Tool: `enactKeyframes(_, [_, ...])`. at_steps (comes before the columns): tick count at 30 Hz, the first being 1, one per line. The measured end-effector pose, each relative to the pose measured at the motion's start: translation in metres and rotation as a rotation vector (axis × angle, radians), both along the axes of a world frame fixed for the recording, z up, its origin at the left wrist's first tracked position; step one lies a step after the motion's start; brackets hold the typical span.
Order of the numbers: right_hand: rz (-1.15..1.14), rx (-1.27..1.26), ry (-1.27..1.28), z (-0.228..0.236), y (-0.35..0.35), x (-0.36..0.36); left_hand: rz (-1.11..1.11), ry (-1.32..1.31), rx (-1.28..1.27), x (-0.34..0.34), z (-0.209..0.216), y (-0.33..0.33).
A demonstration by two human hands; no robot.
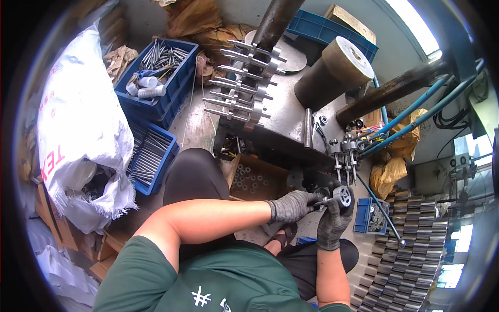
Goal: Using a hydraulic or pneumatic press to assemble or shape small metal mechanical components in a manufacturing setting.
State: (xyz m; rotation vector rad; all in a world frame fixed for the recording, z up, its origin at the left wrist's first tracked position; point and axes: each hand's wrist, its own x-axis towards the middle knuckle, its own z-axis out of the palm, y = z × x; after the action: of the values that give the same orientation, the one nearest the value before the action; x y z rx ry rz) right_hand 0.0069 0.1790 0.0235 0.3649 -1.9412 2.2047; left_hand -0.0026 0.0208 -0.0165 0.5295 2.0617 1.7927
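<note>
Left hand (292,207), grey glove: fingers curled around what looks like a short metal rod (325,200), mostly hidden by the glove. Right hand (332,226), same glove: thumb and fingers grasp a round metal wheel (343,196) with cut-out openings. Wheel held over the floor, between the knees and the bench; rod's end close to it, contact unclear.

Just beyond the hands: a cluster of spindles (347,151), then the front edge of the metal bench (283,106). A long bar (382,210) with a ball end slants past the wheel's right, between it and a small blue crate (362,216) of metal bits. Left knee (192,171) stands between the hands and the blue bins. Carton (278,177) of rings under the bench edge.

Counts: one wheel in hand, one rod, one bar, one carton. Spindles, about three. Rings too many and too blurred to count. One dark cylinder (327,75) on the bench. Two white plastic containers (150,92) in the top left bin (179,80); one lower bin (165,166) of rods. One white sack (83,119), far left. Metal blocks (405,234) stacked at right, dozens.
</note>
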Motion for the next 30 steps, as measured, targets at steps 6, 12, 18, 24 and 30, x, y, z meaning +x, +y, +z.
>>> enactKeyframes(6, [0.090, -0.023, -0.021, 0.017, -0.018, -0.006, 0.063, 0.013, -0.041, -0.007, -0.010, 0.002])
enactKeyframes(12, [0.075, -0.058, 0.011, 0.064, -0.022, -0.042, 0.118, -0.334, 0.135, -0.004, -0.022, 0.005])
enactKeyframes(18, [0.011, 0.209, 0.071, 0.116, -0.037, -0.076, 0.155, -0.706, 0.423, -0.028, -0.039, 0.011])
enactKeyframes(24, [0.086, 0.228, 0.010, 0.146, -0.039, -0.112, 0.174, -0.681, 0.523, -0.045, -0.047, 0.008])
enactKeyframes(30, [0.167, 0.267, -0.017, 0.166, -0.032, -0.160, 0.251, -0.754, 0.663, -0.056, -0.046, 0.007])
